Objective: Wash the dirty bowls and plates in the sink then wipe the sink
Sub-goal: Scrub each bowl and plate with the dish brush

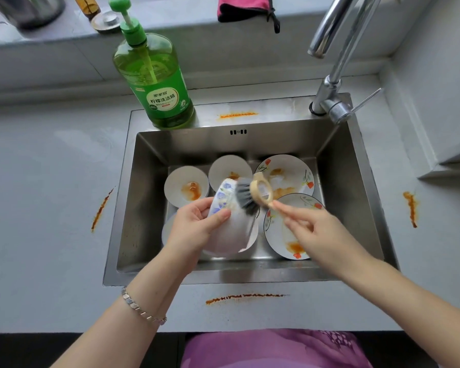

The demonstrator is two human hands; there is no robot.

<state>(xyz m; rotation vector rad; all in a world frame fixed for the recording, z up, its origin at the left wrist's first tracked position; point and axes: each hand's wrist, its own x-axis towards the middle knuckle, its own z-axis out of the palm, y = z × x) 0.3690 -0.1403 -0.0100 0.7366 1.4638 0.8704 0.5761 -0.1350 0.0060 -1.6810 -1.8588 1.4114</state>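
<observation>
the blue-flowered bowl (225, 221) was held tilted above the middle of the sink (356, 187), its rim turned away from the person. the left hand (197, 224) gripped it from the left side, thumb across the outer wall and fingers curled round the rim. the grey bristles of a brush (250, 193) touched the bowl's upper edge; the right hand (314, 229) pinched the brush's pale handle between thumb and fingertips, though the blur hid the finer detail of the grip. below lay two stained white bowls (186, 185) toward the back left, a flowered plate (292, 164) at the back right, and a second flowered plate (275, 236) beneath the right hand, all smeared with orange sauce. a green soap bottle (157, 83) stood on the sink's back rim, with the faucet (335, 75) at the back right corner. orange streaks (246, 297) marked the grey desk (51, 208) around the sink.
</observation>
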